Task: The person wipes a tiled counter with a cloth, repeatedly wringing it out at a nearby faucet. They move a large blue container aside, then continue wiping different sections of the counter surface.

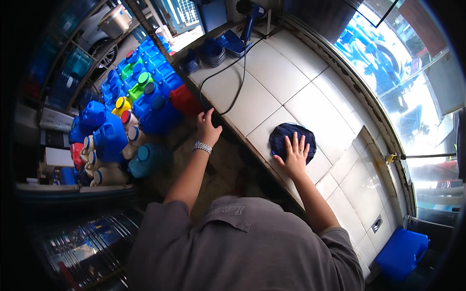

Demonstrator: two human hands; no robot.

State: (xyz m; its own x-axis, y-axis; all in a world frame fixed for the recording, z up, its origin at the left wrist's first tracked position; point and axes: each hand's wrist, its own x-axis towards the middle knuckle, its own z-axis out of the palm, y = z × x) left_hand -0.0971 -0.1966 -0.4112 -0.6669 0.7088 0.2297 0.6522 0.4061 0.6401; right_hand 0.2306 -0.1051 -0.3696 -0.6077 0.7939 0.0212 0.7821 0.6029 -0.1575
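A dark navy round cloth [275, 140] lies on the white tiled counter [309, 105]. On top of it my right hand [295, 154] rests flat with its fingers spread, a ring on one finger. My left hand [209, 127] is in the air beside the counter's front edge, wearing a metal-band watch [202, 147]. Its fingers are apart and nothing is in them. Just above those fingertips, a black cable [240, 95] loops over the counter edge. It leads up to a blue heat gun or hair dryer [249, 25] at the counter's far end.
Dark blue caps or trays [213, 54] are grouped at the far end. Many plastic jugs [149, 95] crowd the floor at left, with a red one [185, 100] against the counter. A blue jug [402, 252] stands lower right. A drain fitting [377, 223] is set among the tiles.
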